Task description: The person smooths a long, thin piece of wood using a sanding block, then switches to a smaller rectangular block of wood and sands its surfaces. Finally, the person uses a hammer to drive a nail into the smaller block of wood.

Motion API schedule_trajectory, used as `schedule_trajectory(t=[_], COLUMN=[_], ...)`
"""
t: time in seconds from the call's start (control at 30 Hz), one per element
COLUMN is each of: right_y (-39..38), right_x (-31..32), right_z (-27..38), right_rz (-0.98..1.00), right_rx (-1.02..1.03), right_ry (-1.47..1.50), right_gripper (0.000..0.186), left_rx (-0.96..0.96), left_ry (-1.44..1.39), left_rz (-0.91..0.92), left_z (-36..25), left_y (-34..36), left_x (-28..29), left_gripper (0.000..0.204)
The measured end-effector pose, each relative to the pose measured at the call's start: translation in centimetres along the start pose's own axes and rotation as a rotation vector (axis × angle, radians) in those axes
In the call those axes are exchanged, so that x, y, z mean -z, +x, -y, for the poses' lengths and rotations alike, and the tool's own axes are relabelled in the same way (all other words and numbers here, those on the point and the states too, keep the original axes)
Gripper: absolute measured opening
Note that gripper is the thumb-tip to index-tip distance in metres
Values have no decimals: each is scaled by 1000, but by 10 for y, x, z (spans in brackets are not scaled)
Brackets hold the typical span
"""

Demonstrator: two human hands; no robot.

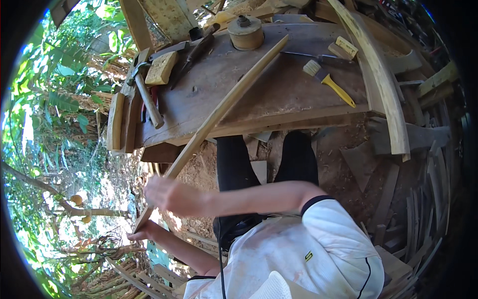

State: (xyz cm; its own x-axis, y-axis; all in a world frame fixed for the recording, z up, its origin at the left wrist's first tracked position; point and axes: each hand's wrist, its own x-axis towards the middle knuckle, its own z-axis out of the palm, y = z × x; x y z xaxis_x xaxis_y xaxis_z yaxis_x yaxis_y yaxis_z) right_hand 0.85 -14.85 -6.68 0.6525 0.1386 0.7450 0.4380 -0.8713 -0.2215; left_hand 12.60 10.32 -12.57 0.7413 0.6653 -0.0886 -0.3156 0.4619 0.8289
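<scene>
Long pale wood strip [224, 107], slightly curved, slanting across workbench top, near end off edge, w/ both hands.

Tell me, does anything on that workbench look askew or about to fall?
The hammer lies at the workbench left edge, handle end jutting past it. The long wooden stick, gripped by both hands, slants across the top.

Both hands are gripping closed: right hand [167, 195] is reaching across the body, forearm level; left hand [142, 231] is sitting lower, arm bent.

A wooden-handled steel hammer [146, 94] is lying on the worn wooden workbench [279, 94] beside a pale wooden block [161, 68]. A yellow-handled bristle brush [328, 81] is resting near a round wooden container [245, 33].
</scene>
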Motion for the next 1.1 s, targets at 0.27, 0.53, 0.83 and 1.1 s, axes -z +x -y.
schedule_trajectory(t=[0.27,0.53,0.83,1.1], right_y=[10,-63,-154,-148], right_x=[38,171,240,230], right_z=[-27,-173,-224,-222], right_rz=[103,-220,-558,-510], right_rx=[-105,-346,-923,-874], right_ry=[77,-238,-266,-343], right_gripper=[34,26,39,43], left_rx=[-111,-28,-156,-401], left_ry=[-55,-270,-731,-636], left_rz=[26,-11,352,148], left_z=[-31,-40,-154,-212], left_y=[54,26,41,40], left_x=[47,28,23,3], left_gripper=[104,50,49,56])
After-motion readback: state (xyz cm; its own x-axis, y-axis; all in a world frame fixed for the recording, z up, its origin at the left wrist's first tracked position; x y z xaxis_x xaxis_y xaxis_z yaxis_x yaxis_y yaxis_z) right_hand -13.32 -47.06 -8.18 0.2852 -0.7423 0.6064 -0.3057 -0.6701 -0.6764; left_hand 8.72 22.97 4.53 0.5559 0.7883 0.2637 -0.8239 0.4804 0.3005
